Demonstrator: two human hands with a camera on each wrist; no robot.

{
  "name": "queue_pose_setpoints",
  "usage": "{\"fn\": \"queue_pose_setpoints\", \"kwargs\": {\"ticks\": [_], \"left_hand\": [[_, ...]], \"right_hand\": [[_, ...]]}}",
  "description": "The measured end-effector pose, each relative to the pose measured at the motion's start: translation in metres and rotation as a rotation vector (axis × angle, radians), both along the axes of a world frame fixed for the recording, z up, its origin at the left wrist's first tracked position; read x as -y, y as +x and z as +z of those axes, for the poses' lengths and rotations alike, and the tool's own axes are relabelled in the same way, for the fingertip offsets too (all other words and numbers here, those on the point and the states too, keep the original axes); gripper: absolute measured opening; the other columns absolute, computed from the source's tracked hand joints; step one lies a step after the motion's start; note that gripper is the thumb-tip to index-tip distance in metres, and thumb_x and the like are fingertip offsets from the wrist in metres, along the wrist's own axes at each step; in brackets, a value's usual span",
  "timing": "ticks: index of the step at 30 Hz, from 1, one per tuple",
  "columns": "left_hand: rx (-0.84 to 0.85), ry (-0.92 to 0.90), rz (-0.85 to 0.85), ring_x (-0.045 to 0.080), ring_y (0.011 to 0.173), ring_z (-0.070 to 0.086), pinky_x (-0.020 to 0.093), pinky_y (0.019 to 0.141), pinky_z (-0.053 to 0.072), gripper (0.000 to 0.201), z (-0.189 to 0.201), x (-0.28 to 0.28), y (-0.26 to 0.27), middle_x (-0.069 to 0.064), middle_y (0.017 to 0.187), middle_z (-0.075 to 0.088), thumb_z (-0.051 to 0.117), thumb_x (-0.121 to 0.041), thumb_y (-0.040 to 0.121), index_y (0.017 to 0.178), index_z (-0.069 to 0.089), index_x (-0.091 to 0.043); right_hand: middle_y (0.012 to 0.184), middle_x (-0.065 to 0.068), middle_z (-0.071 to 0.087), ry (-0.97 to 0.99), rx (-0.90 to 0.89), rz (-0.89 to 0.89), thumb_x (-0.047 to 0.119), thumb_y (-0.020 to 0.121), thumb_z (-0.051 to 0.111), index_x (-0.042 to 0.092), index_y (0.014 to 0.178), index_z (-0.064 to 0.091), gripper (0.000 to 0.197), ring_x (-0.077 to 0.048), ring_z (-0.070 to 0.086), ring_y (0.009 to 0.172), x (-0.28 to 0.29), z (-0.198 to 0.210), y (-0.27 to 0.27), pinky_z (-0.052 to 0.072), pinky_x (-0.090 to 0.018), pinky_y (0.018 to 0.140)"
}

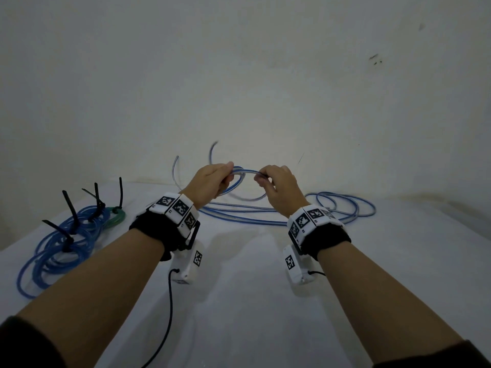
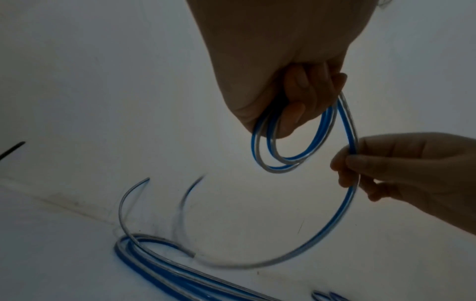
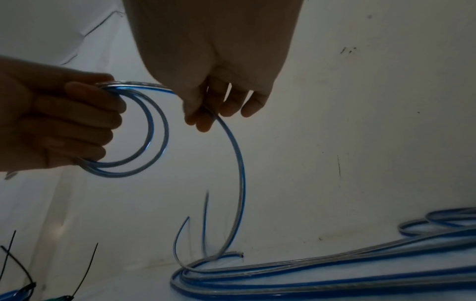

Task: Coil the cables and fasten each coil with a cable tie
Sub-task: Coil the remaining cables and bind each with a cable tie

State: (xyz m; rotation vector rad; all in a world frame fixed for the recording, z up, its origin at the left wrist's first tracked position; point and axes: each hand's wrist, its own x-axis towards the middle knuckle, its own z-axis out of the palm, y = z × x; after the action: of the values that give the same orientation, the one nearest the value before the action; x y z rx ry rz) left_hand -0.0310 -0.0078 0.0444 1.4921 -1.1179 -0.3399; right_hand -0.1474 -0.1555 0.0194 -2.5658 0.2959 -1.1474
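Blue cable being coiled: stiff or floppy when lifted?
Likely springy: the blue cable arcs smoothly below the right hand, and free ends stand curled. Loops in the left hand may spring open if released.

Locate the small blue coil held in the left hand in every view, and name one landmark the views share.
Head: the small blue coil sits just above centre, between the left hand and right hand.
Left wrist: right of centre, looped under the left hand's fingers; coil at.
Right wrist: left of centre, at.
Shared landmark: the loose blue cable on the table.
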Motion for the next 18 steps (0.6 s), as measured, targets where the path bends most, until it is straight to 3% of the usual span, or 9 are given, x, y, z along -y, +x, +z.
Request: {"fn": "queue_pose_setpoints", "kwargs": {"ticks": [6,9,12,15,18], "left_hand": [[-0.037,-0.042,-0.07,0.007,0.042,0.027,0.018,0.044,0.028,0.039,0.008,-0.004,-0.002,-0.009,0.047,0.032,0.039,-0.027,0.099,0.064,0.047,-0.012],[-0.15,-0.097,-0.083,0.007,0.042,0.026,0.017,0.045,0.03,0.04,0.013,-0.007,-0.001,-0.012,0.045,0.03,0.035,-0.03,0.1,0.067,0.048,-0.013],[-0.236,-0.137,-0.096,0.006,0.041,0.025,0.016,0.043,0.031,0.04,0.018,-0.008,0.0,-0.013,0.044,0.028,0.03,-0.032,0.101,0.066,0.041,-0.016],[-0.387,-0.197,-0.143,0.005,0.037,0.025,0.018,0.042,0.032,0.04,0.019,-0.008,0.003,-0.011,0.044,0.027,0.026,-0.031,0.102,0.066,0.038,-0.018],[-0.483,-0.232,-0.189,0.005,0.037,0.024,0.022,0.049,0.026,0.035,0.02,-0.006,0.006,-0.011,0.045,0.03,0.024,-0.024,0.1,0.069,0.04,-0.017]], "right_hand": [[0.099,-0.017,0.06,0.08,-0.007,-0.159,0.0,0.092,0.043,0.0,0.098,0.06,0.017,-0.029,0.055,0.091,0.008,-0.002,0.0,0.044,-0.033,0.078],[0.1,-0.021,0.059,0.189,0.018,-0.257,0.001,0.094,0.043,-0.002,0.101,0.058,0.017,-0.033,0.055,0.091,0.014,-0.004,-0.005,0.048,-0.044,0.079],[0.1,-0.023,0.057,0.237,0.016,-0.336,0.005,0.095,0.043,-0.002,0.103,0.057,0.018,-0.036,0.055,0.089,0.016,-0.005,-0.007,0.047,-0.046,0.077],[0.094,-0.016,0.058,0.395,0.023,-0.392,0.006,0.093,0.044,0.005,0.105,0.052,0.015,-0.033,0.057,0.086,0.018,-0.005,-0.008,0.05,-0.046,0.08],[0.091,-0.017,0.06,0.474,0.095,-0.39,0.007,0.093,0.043,0.004,0.099,0.051,0.01,-0.036,0.059,0.082,0.02,-0.009,-0.006,0.053,-0.049,0.077]]}}
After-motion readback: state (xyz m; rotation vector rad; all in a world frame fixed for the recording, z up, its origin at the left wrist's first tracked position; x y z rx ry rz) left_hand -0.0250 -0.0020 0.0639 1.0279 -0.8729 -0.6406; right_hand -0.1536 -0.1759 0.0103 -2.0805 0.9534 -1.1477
